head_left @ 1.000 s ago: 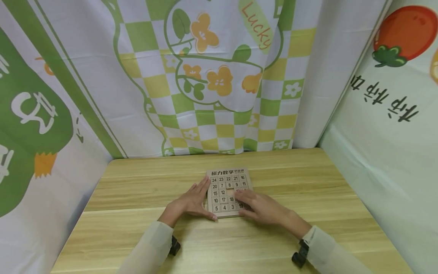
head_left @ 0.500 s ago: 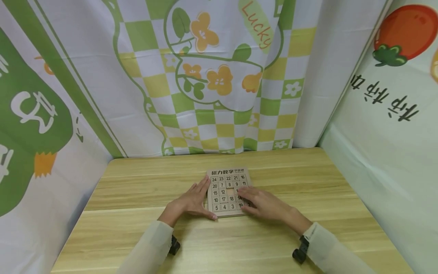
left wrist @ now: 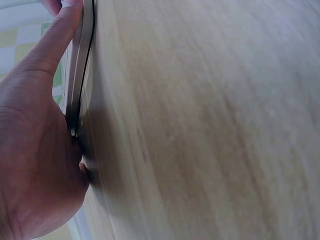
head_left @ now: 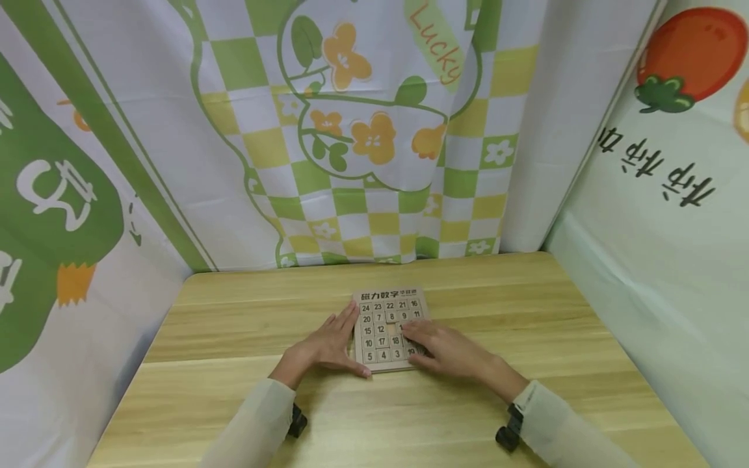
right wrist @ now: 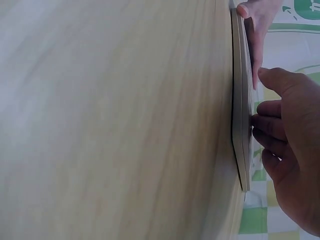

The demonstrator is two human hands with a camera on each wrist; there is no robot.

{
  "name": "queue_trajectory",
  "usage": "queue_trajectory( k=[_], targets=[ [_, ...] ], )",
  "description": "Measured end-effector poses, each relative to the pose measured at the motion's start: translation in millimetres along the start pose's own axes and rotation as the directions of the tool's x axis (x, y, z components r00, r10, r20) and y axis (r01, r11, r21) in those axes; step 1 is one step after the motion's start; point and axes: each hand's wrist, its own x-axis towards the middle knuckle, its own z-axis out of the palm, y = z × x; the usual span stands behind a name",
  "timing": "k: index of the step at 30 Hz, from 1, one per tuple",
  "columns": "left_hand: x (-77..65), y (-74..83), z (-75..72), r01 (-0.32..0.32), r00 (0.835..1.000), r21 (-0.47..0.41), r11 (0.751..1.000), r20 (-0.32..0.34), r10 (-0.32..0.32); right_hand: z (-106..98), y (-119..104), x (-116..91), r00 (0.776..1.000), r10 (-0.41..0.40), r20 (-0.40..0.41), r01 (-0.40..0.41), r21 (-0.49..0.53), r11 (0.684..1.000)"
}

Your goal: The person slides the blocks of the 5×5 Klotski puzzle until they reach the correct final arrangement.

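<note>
Number puzzle (head_left: 392, 329), nothing gripped.
Left hand (head_left: 328, 344): fingers straight, spread along edge; right hand (head_left: 453, 351): fingers loosely bent on tiles (head_left: 381, 342).

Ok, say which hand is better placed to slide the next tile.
Likely the right hand: its fingertips are at the tiles beside the gap, while the left hand lies along the left edge of the number board.

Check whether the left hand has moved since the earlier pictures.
No, the left hand shows no clear shift in any direction against the table; it stays at the number board's left edge.
</note>
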Motion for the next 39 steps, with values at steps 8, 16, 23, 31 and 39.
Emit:
queue_trajectory(
  k=[8, 16, 23, 31, 39],
  targets=[
    [-1.2, 1.0, -0.7, -0.01, 1.0, 0.014, 1.0, 0.002, 0.01, 5.8, -9.2, 7.7, 0.999, -0.034, -0.018, 0.034, 0.016, 0.999],
    [3.8, -11.3, 8.3, -0.035, 0.999, -0.036, 0.999, -0.022, 0.034, 8.1, -11.1, 12.6, 1.0, -0.026, -0.017, 0.027, 0.019, 0.999],
    [3.2, -12.8, 9.1, -0.057, 0.998, -0.077, 0.995, -0.036, 0.055, 7.5, -11.1, 12.2, 0.999, -0.035, -0.02, 0.035, 0.012, 0.999],
    [9.1, -19.0, 16.4, -0.029, 0.999, -0.048, 0.998, -0.018, 0.029, 2.4, -13.1, 4.9, 0.998, -0.045, -0.05, 0.046, 0.021, 0.999],
    [12.1, -24.3, 21.1, -0.035, 0.999, -0.051, 0.998, -0.026, 0.033, -0.6, -15.4, -5.7, 0.996, -0.058, -0.07, 0.059, 0.006, 0.998]
  ],
)
